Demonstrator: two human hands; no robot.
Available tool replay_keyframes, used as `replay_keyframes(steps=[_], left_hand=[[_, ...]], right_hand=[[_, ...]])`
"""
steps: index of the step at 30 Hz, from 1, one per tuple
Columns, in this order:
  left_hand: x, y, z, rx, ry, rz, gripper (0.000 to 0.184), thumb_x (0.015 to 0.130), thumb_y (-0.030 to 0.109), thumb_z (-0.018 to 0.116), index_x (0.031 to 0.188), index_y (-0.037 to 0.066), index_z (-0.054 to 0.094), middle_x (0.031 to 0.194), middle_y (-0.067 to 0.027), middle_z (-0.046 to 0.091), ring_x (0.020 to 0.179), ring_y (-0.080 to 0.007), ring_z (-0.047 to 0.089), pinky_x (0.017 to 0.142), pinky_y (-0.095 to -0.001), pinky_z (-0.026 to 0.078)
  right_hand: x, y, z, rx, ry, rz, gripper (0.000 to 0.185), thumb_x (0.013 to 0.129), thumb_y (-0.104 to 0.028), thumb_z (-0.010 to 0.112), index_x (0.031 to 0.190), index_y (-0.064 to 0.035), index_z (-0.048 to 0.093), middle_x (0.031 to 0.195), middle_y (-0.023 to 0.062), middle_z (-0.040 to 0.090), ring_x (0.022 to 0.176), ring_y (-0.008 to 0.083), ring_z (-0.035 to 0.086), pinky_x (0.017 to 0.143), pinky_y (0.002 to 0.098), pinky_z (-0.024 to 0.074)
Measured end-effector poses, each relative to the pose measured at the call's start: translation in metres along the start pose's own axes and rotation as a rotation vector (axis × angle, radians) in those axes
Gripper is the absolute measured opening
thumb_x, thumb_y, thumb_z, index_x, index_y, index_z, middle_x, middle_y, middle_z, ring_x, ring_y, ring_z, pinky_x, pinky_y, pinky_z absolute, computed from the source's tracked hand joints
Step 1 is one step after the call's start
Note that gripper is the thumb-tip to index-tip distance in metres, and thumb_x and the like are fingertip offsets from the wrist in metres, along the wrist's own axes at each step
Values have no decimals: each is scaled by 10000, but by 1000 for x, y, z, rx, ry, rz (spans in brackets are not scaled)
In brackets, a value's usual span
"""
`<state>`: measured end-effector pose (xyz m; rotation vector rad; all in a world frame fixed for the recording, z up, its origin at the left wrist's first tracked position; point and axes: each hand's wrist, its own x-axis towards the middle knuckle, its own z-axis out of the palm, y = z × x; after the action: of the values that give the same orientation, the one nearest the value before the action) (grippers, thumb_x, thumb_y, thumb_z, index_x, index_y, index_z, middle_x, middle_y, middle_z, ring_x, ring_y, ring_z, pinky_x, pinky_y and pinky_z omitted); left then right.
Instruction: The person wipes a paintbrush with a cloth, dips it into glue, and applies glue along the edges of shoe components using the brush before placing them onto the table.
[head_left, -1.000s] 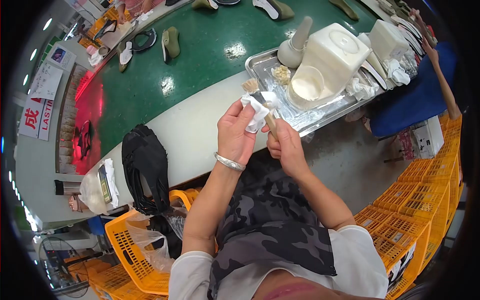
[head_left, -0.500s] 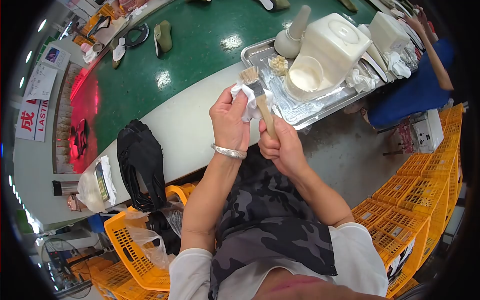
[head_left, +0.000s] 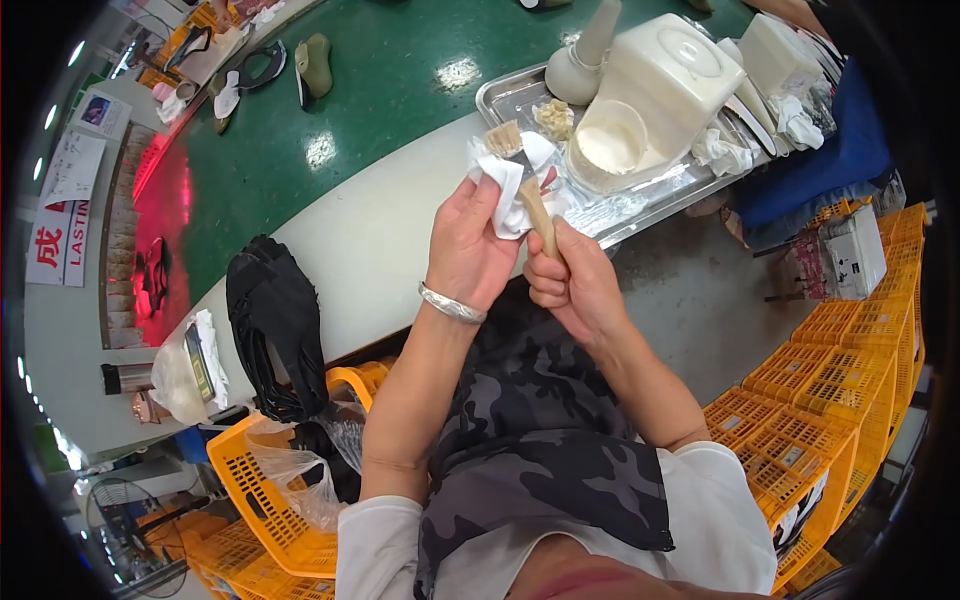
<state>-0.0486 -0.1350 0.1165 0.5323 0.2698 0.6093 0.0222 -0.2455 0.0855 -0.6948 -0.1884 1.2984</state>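
Note:
My right hand is closed round the wooden handle of a flat brush, whose bristles point up and away from me. In my left hand is a crumpled white cloth, pinched between thumb and fingers. The cloth lies against the brush's metal band, just below the bristles. My left wrist wears a silver bangle. Beyond my hands is a metal tray with a white plastic container; its cut-out opening shows a pale white substance.
A grey bottle stands in the tray near a yellowish lump. Black strappy pieces are heaped on the pale table edge. Olive shoe lasts ride on the green surface. Yellow crates flank me. A person in blue is at right.
My left hand has loosened and turned, with its palm showing more and the cloth spread wider around the brush's band. The person at right has shifted, and the lasts appear slightly higher and further left.

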Motion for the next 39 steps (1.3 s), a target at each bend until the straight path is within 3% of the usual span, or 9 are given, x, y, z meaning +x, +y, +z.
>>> replay_keyframes(steps=[2,7,11,15,17,20,23,27,39], left_hand=[[-2,-1,-2,12,1,-17,314,950,135,465,1191,-66,446,1120,-179,572,1068,-309,572,949,-418,455],[-1,-2,-10,187,92,27,230,934,119,498,1103,-37,506,1018,-166,614,942,-263,626,690,-372,531],[5,-7,-16,142,139,134,215,918,98,524,1088,-34,527,995,-148,617,919,-246,627,736,-372,533],[4,-10,-13,49,181,185,208,897,80,559,1067,-40,544,977,-125,621,867,-221,633,732,-349,540],[5,-9,-15,14,205,182,211,892,80,567,1063,-43,546,976,-119,621,850,-213,635,724,-337,542],[3,-10,-21,203,251,195,189,899,56,537,1065,-32,542,972,-131,623,890,-250,631,791,-363,528],[5,-7,-21,258,232,230,181,888,3,504,1059,-50,528,988,-131,610,887,-268,630,784,-377,526],[7,-7,-29,237,223,211,146,868,9,546,1007,-32,569,922,-64,614,779,-139,599,667,-277,499],[11,-9,-43,222,200,180,155,893,36,545,1036,-21,553,934,-89,624,839,-199,629,734,-311,538]], right_hand=[[0,4,-3,-29,-7,-6,336,987,-333,360,896,-41,498,603,-52,327,479,32,254,416,169,197],[1,13,8,-315,172,-106,295,970,-329,396,902,-64,507,637,-17,442,458,11,274,392,173,195],[6,19,4,-911,134,-508,248,922,-200,530,1056,8,504,790,55,529,734,140,481,691,268,419],[13,19,4,-1052,165,-634,232,952,-182,453,1058,19,502,774,117,541,685,174,503,652,296,428],[12,18,2,-1020,104,-394,264,963,-208,422,1055,24,508,747,130,554,641,215,519,607,315,423],[15,29,0,-1042,111,-548,277,970,-219,390,999,27,513,655,112,520,577,197,508,551,318,403],[12,24,-2,-916,107,-314,293,971,-248,369,855,-18,510,552,21,432,493,105,434,473,275,350],[-1,7,2,-164,-163,55,298,987,-347,345,899,-83,449,549,-69,245,432,31,186,382,199,147],[-8,-8,-7,99,-271,132,328,995,-347,301,912,-72,459,542,-70,247,420,27,190,369,189,167]])
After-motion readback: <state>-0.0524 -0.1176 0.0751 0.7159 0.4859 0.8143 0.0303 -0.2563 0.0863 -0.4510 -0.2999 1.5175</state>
